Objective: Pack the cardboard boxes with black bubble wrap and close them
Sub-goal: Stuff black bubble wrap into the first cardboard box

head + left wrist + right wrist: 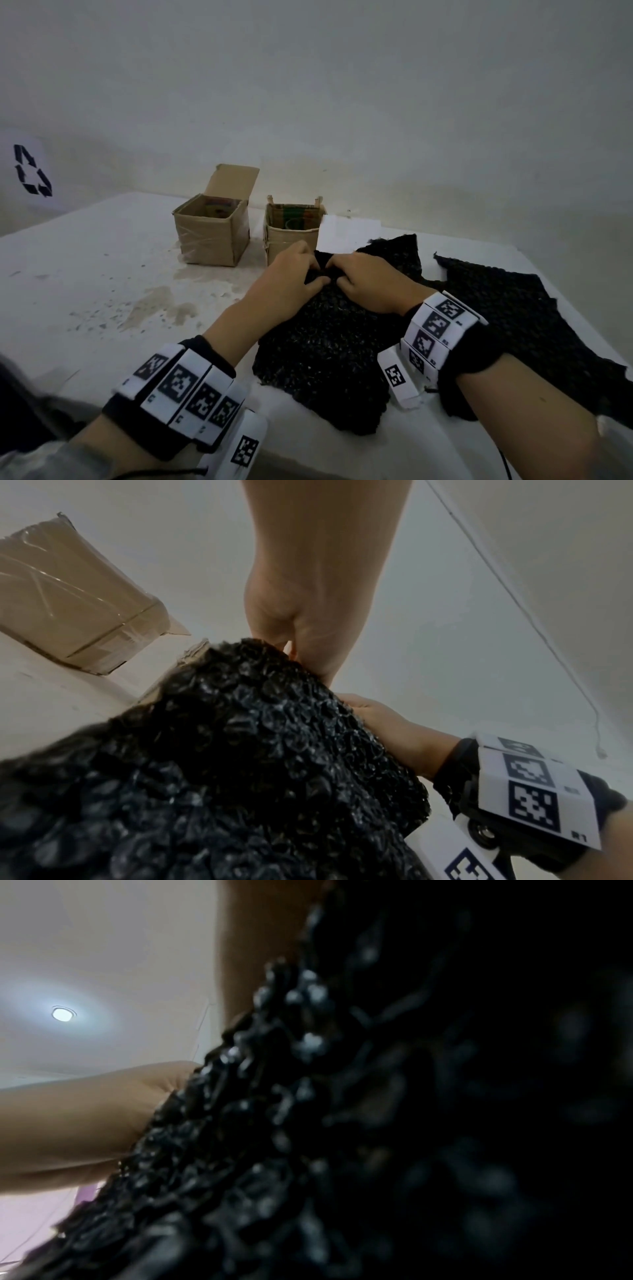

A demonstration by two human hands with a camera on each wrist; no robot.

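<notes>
A sheet of black bubble wrap (pixel 329 346) lies on the white table in front of me, its far end bunched up. My left hand (pixel 291 274) and right hand (pixel 363 277) both grip that bunched far end, fingers curled into it. The wrap (pixel 240 764) fills the left wrist view, and the wrap (pixel 377 1123) blocks most of the right wrist view. Two open cardboard boxes stand behind: the left box (pixel 212 233) with its lid flap up, and the right box (pixel 291 229) just beyond my hands.
A second black bubble wrap sheet (pixel 513 308) lies at the right, reaching the table's right edge. A white sheet of paper (pixel 346 233) rests beside the right box. The wall stands close behind the boxes. The table (pixel 85 291) is stained at the left.
</notes>
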